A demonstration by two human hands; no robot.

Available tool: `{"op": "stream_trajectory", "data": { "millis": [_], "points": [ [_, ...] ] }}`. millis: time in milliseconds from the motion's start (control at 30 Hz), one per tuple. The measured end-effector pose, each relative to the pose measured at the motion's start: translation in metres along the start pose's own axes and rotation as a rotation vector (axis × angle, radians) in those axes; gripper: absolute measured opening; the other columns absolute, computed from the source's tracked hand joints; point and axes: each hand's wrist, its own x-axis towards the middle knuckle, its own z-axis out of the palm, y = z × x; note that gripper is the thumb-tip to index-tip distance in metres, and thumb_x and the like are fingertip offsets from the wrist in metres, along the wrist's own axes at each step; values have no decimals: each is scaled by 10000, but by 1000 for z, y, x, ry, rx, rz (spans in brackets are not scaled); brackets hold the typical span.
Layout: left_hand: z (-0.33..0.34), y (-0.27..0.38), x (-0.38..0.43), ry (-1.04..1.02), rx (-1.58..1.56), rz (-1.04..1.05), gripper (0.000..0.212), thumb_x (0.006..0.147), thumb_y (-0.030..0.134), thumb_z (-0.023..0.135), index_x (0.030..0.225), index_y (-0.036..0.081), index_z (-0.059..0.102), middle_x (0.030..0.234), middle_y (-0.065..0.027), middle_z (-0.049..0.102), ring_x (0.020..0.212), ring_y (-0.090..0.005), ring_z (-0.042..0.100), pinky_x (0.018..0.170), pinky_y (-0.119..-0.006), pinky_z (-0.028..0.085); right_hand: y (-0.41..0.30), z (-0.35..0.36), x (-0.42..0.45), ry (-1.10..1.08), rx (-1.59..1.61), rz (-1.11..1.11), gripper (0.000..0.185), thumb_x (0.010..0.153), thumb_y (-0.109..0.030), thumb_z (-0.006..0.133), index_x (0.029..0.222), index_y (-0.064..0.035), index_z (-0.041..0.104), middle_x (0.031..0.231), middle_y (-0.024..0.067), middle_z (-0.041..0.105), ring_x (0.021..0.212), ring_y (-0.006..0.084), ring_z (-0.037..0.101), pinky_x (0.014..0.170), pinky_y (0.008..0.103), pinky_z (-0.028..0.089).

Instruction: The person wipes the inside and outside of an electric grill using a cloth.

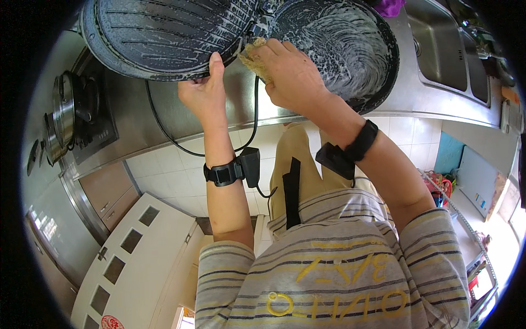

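Note:
An open electric griddle with two round dark plates lies at the top of the view. Its ridged plate (pixel 164 39), on the left, is tilted and coated with suds. My left hand (pixel 207 92) grips that plate's near rim, thumb on top. White foam in swirls covers the smooth round plate (pixel 349 49) on the right. In my right hand (pixel 287 74) is a tan scrubbing pad (pixel 255 61), held near the hinge between the two plates; the fingertips are partly hidden by the pad. A black cord (pixel 160 127) loops down over the counter's edge.
The griddle is on a stainless steel counter (pixel 185 111). A sink (pixel 439 45) is set in at the right, with a purple cloth (pixel 389 7) at the top. Pots (pixel 63 111) and a dark cooktop (pixel 96 135) are at the left. Below stands a white door (pixel 135 263).

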Motion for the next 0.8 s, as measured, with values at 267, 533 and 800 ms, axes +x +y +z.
{"op": "stream_trajectory", "data": {
  "millis": [267, 533, 800],
  "points": [
    [-1, -2, -1, -22, 0, -2, 283, 792, 42, 781, 1015, -70, 649, 992, -101, 682, 839, -125, 632, 770, -263, 518, 5, 17, 18, 183, -21, 54, 435, 666, -86, 704, 1092, -53, 625, 1043, 101, 554, 1021, 287, 568, 843, 406, 491],
    [-1, -4, 0, -24, 9, 25, 288, 787, 34, 779, 1004, -92, 639, 992, -111, 681, 848, -132, 633, 777, -269, 517, 4, 16, 22, 4, -28, 60, 405, 654, -102, 717, 1056, -72, 677, 1070, 72, 552, 1038, 272, 560, 877, 403, 489],
    [-2, -4, 1, -26, -4, 22, 293, 788, 18, 762, 1020, -98, 628, 987, -107, 678, 854, -134, 633, 804, -269, 511, 6, 18, 13, 173, 78, 63, 456, 654, -85, 706, 1109, -75, 672, 1066, 67, 569, 1024, 283, 564, 880, 420, 487]
  ]
}}
